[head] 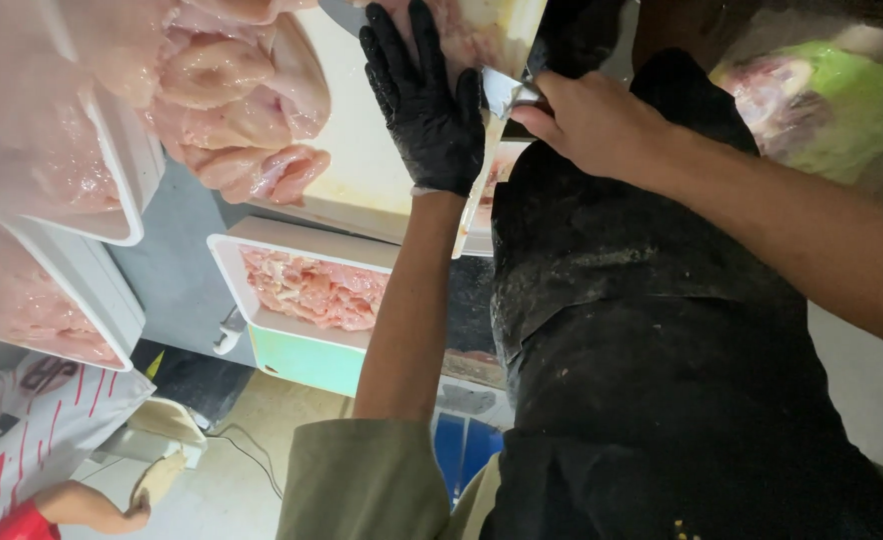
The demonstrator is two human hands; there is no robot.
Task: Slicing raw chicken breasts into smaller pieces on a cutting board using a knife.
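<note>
Far left, shallow white plastic trays [112, 200] hold pale raw chicken, and just beside them a heap of pink raw chicken breasts [237, 100] sits on our cream-coloured cutting board [362, 150]. Below the board's edge, a white rectangular tray of chopped chicken trimmings [312, 288] rests on a mint-green box [307, 360]. Down in the corner, another person's hand [140, 510] shows beside a white and red sleeve; that one is not ours.

Now to the centre: our left hand [424, 100], in a black disposable glove, lies flat with fingers spread, pressing on the piece of raw chicken [462, 35] at the top of the board. It grips nothing, it only pins the meat.

Just to the right, our bare right hand [592, 125] is closed around the handle of a steel-bladed knife [502, 92], the blade pointing in towards the gloved fingers and touching the meat's edge, as far as we can tell.

To do this cut well, we judge the palm should hold flat and firm, fingertips lifted clear of the edge, blade running level under the hand in long strokes.

Further right, our black apron [642, 330] fills the view, and a green plastic bag [842, 105] with more meat lies beyond.
</note>
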